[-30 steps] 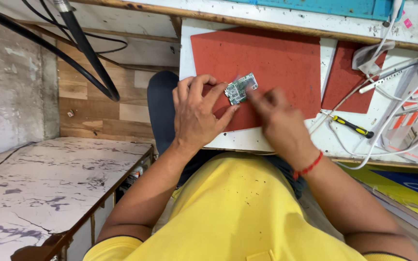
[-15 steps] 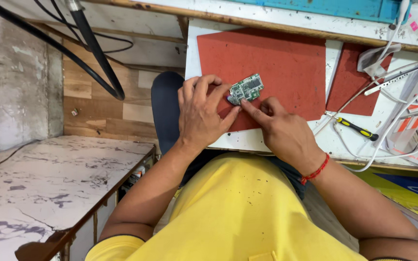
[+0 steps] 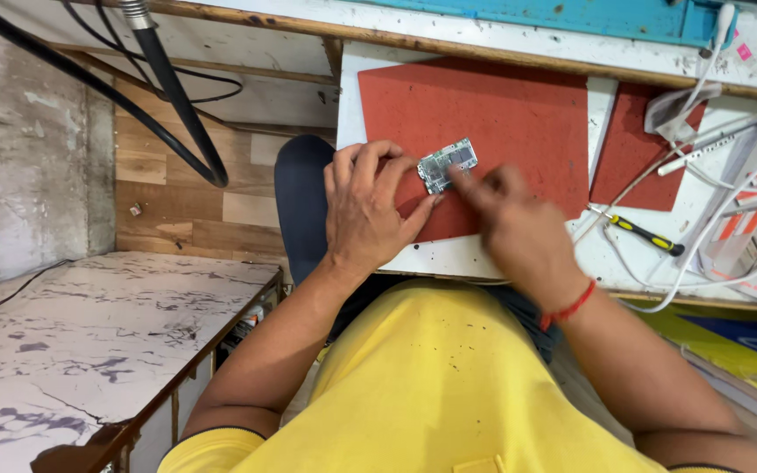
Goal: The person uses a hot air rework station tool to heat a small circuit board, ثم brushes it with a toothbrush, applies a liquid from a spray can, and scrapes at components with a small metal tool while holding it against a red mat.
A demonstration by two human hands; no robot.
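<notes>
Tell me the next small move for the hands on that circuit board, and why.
Probably hold the small circuit board flat on the red mat with the left hand. That hand pinches the board's left edge, while the right hand is blurred and its fingertips touch the board's right side.

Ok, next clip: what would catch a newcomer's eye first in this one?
Probably the two hands meeting at the middle of the frame: the left hand pinches a small green circuit board against a red mat, while the blurred right hand touches the board's edge. Next come the yellow shirt filling the lower frame, and the yellow-handled screwdriver among white cables to the right.
</notes>
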